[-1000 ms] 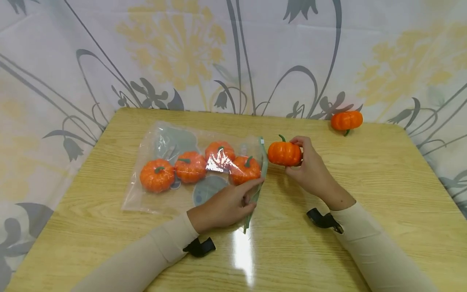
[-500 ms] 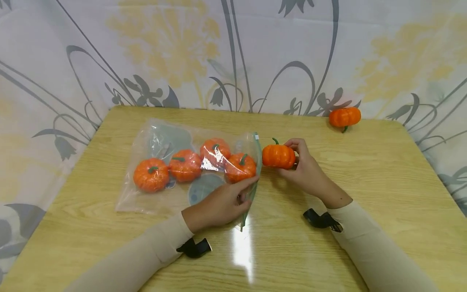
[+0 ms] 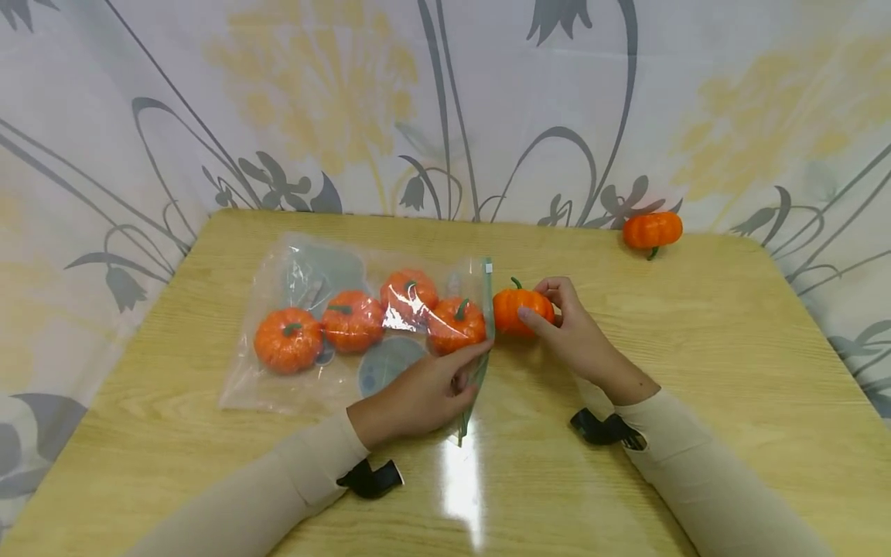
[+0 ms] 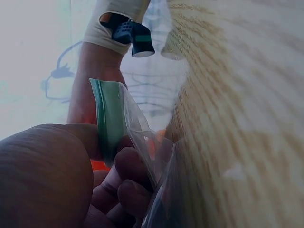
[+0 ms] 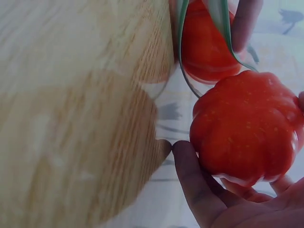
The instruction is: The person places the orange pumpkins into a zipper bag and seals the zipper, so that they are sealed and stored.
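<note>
One clear plastic bag [image 3: 244,387], lying on its side on a wood-grain table [image 3: 557,487], with a green strip [image 3: 489,302] along its mouth, which faces the right; a small white tab shows at the strip's far end. In the bag, four orange pumpkins with green stems: one at the left end [image 3: 287,348], one beside it [image 3: 351,329], one farther back [image 3: 411,282], and one just inside the mouth [image 3: 454,333]. One left hand [image 3: 421,391], partly closed, its thumb and fingers pinching the near part of the mouth edge; in the left wrist view the green strip stands between them. One right hand [image 3: 581,340], fingers curved about a fifth pumpkin [image 3: 506,317], opened only as far as the fruit's girth; this pumpkin is at the bag's mouth, stem up, and whether it touches the strip cannot be told. In the right wrist view the two green edges stand apart. One further pumpkin [image 3: 652,230], tipped with its stem toward the person, at the table's back edge, well apart from the bag. Behind the table, a pale cloth [image 3: 515,77] printed with grey and yellow flowers.
</note>
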`<act>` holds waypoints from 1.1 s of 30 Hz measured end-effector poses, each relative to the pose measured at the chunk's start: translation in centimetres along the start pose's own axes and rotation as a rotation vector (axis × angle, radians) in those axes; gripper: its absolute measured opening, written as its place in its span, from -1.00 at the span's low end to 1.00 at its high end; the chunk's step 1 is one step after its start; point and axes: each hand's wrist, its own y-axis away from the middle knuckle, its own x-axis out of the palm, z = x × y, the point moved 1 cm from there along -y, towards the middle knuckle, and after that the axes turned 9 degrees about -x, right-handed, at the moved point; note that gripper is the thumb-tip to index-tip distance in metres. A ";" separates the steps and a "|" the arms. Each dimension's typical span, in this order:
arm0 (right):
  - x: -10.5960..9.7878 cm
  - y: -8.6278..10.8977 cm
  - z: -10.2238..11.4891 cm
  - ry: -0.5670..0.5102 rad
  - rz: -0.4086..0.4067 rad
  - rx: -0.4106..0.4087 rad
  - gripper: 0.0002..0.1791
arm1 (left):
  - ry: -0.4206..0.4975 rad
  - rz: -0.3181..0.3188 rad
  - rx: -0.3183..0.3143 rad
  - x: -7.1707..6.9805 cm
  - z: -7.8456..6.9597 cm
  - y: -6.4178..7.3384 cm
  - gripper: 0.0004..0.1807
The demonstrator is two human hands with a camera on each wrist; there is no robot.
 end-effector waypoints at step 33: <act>0.5 0.3 -0.4 0.032 0.109 -0.065 -0.19 | 0.090 -0.211 0.042 0.2 -0.7 0.4 -0.30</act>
